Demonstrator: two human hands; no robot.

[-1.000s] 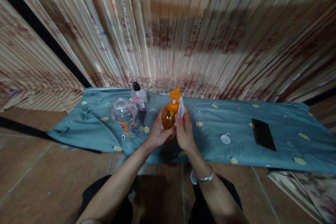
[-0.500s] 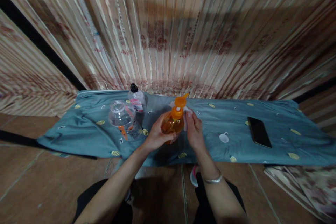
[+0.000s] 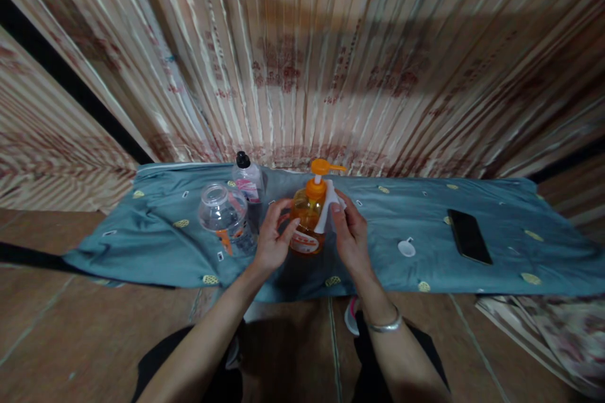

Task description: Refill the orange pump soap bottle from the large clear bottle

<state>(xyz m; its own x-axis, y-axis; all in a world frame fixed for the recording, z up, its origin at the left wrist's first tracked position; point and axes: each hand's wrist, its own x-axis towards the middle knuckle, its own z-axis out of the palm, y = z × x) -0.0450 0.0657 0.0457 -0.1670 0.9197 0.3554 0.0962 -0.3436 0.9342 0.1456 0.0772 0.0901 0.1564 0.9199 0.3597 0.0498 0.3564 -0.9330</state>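
An amber pump bottle (image 3: 308, 209) with an orange pump top stands upright over the cloth in front of me, its red-and-white label facing me. My left hand (image 3: 274, 236) grips its left side with thumb and curled fingers. In my right hand (image 3: 350, 230) is a white tissue (image 3: 325, 208), pressed along the bottle's right side below the collar. Whether the bottle's base rests on the cloth, I cannot tell. Left of my left hand is a clear plastic jug (image 3: 225, 217) with orange markings. Behind it stands a clear bottle (image 3: 248, 179) with a black cap and pink label.
A blue-green patterned cloth (image 3: 155, 220) covers the long narrow table. Towards the right end lies a black phone (image 3: 469, 236). Pleated curtains (image 3: 302, 75) hang right behind the table. Tiled floor (image 3: 38, 321) shows below.
The bottle has been turned: its pump spout now points right and its label faces me. My left hand's fingers have shifted to the bottle's left side, and more of the tissue shows.
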